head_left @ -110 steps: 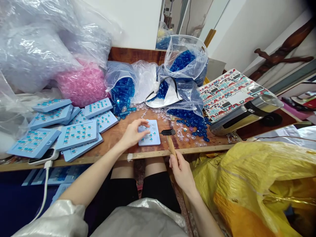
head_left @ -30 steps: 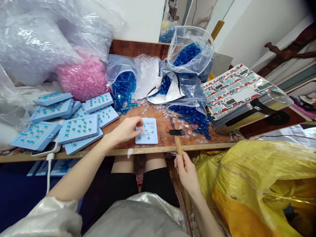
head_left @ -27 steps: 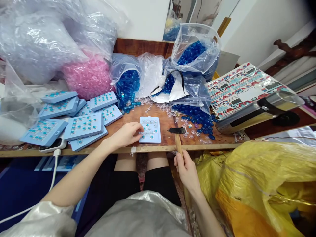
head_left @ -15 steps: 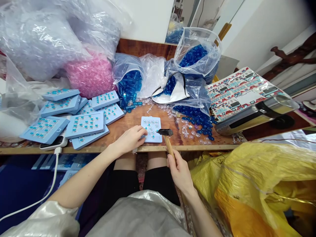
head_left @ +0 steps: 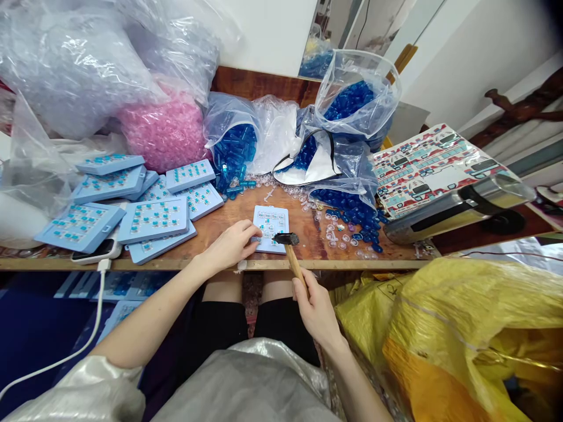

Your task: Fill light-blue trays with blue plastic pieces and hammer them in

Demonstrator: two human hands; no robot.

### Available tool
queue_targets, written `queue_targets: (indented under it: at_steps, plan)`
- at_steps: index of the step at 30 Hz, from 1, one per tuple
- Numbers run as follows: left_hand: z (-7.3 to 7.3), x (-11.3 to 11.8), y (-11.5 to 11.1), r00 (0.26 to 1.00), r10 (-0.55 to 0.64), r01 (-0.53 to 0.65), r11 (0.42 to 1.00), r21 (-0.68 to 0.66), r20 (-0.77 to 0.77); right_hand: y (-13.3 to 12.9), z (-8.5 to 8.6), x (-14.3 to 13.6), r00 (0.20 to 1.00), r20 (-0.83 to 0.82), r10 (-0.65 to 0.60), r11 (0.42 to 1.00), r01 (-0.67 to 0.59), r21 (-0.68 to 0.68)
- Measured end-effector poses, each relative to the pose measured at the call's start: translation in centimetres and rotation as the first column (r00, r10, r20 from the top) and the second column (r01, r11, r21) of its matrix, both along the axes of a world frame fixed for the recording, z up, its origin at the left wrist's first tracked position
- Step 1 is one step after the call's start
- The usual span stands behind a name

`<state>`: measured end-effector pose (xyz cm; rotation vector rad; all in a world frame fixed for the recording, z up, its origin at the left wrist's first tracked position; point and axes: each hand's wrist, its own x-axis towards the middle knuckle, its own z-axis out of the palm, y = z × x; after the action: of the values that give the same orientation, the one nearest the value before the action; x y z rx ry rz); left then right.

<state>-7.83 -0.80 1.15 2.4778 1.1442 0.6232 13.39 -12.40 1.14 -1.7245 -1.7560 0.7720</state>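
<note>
In front of me on the wooden table lies a light-blue plastic panel with rows of small clear and teal pieces on it. My left hand is at its left edge, fingers curled and closed on that side. A hammer with a dark head and wooden handle is gripped by my right hand. The hammer head hangs over the lower right of the panel and hides part of it; I cannot tell whether it touches. Around the panel's right side lie small clear round pieces.
Stacked similar blue panels stand at the left, beside a white device with a cable. Bags of blue pieces and a pink-filled bag line the back. A metal flask lies right, above a yellow sack.
The hammer head has shifted left and slightly down over the panel, my right hand moving slightly with it. My left hand stays at the panel's left edge.
</note>
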Motion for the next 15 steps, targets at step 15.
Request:
queue_targets:
  at_steps: [15]
  plan:
    - [0.0,0.2,0.5,0.994,0.068,-0.056,0.988,-0.142,0.083,1.5,1.3,-1.1,0.986,0.099,0.134,0.991,-0.135,-0.001]
